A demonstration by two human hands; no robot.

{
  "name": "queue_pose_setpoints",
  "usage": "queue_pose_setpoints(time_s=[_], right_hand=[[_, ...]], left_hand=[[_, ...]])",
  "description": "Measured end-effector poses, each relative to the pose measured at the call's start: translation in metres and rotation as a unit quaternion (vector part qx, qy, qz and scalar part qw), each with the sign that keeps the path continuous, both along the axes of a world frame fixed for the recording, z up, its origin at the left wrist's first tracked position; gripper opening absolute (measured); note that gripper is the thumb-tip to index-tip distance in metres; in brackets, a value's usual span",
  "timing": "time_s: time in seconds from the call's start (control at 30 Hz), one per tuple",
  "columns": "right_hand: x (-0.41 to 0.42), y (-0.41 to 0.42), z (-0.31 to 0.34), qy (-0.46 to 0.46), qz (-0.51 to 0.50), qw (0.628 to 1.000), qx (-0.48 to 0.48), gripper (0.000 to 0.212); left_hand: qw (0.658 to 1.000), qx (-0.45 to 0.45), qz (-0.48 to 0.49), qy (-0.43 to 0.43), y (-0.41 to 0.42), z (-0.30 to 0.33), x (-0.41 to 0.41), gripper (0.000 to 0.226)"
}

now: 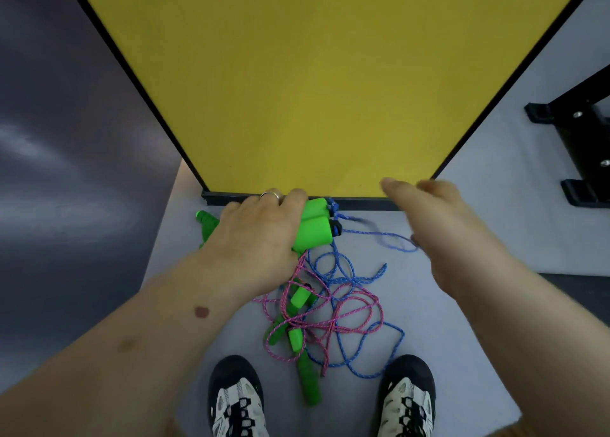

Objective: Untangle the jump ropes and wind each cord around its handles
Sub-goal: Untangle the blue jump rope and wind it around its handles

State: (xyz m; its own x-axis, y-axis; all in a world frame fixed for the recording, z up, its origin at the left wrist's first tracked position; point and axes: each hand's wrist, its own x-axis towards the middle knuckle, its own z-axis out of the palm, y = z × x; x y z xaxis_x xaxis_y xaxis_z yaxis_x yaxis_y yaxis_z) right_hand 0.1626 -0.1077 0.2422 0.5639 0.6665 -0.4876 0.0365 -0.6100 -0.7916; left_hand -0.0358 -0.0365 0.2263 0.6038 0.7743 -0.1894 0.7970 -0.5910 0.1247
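My left hand (260, 238) grips two green handles (313, 227) held side by side, with the blue cord (346, 271) running out of their black ends. My right hand (442, 228) is blurred; its fingers pinch a loop of the blue cord (396, 243) near the handles. On the floor below, the blue cord lies tangled with a pink cord (350, 311). Two more green handles (302, 337) lie in that tangle between my shoes, one pointing toward me.
A yellow panel (313, 90) with a black frame stands upright just behind the hands. My two shoes (236, 400) stand on the pale grey floor mat (468, 337). A black metal stand (581, 132) sits at the far right. A grey wall fills the left.
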Motion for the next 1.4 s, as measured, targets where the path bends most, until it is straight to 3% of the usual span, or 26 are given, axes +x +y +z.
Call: queue_pose_setpoints(time_s=[0.07,0.13,0.23,0.37,0.53,0.67,0.8,0.9,1.07,1.17,1.33,1.4], right_hand=[[-0.016,-0.004,0.0,-0.09,0.119,0.985,0.082,0.063],[-0.03,-0.007,-0.003,-0.143,0.242,0.948,0.151,0.056],[-0.034,-0.011,-0.012,-0.175,0.312,0.918,0.172,0.046],[-0.033,-0.011,-0.009,-0.151,0.257,0.934,0.197,0.025],[-0.024,-0.004,-0.008,-0.068,0.18,0.967,0.169,0.017],[-0.02,-0.002,-0.001,-0.059,0.168,0.972,0.151,0.034],[-0.03,-0.008,0.004,0.003,0.175,0.965,0.195,0.036],[-0.04,-0.013,-0.002,-0.049,0.234,0.951,0.194,0.024],[-0.039,-0.009,-0.004,-0.127,0.19,0.95,0.214,0.016],[-0.034,-0.008,0.0,-0.155,0.179,0.942,0.238,0.018],[-0.035,-0.014,-0.002,-0.15,0.191,0.938,0.249,0.021],[-0.03,-0.013,-0.004,-0.086,0.205,0.946,0.235,0.016]], left_hand=[[0.997,0.071,-0.021,0.008,-0.005,0.002,0.005,0.065],[0.992,0.12,-0.038,-0.016,-0.013,0.008,0.011,0.064],[0.985,0.157,-0.043,-0.052,-0.02,0.012,0.019,0.057],[0.985,0.159,-0.018,-0.069,-0.018,0.012,0.021,0.049],[0.982,0.183,-0.005,-0.047,-0.01,0.014,0.013,0.044],[0.978,0.2,0.0,-0.051,-0.009,0.013,0.01,0.046],[0.975,0.213,-0.017,-0.068,-0.015,0.012,0.016,0.048],[0.973,0.209,-0.022,-0.094,-0.02,0.013,0.019,0.044],[0.979,0.165,-0.023,-0.116,-0.019,0.015,0.02,0.034],[0.983,0.161,-0.016,-0.089,-0.01,0.02,0.015,0.036],[0.983,0.176,-0.024,-0.05,-0.011,0.02,0.011,0.036],[0.982,0.181,-0.027,-0.039,-0.011,0.021,0.01,0.037]])
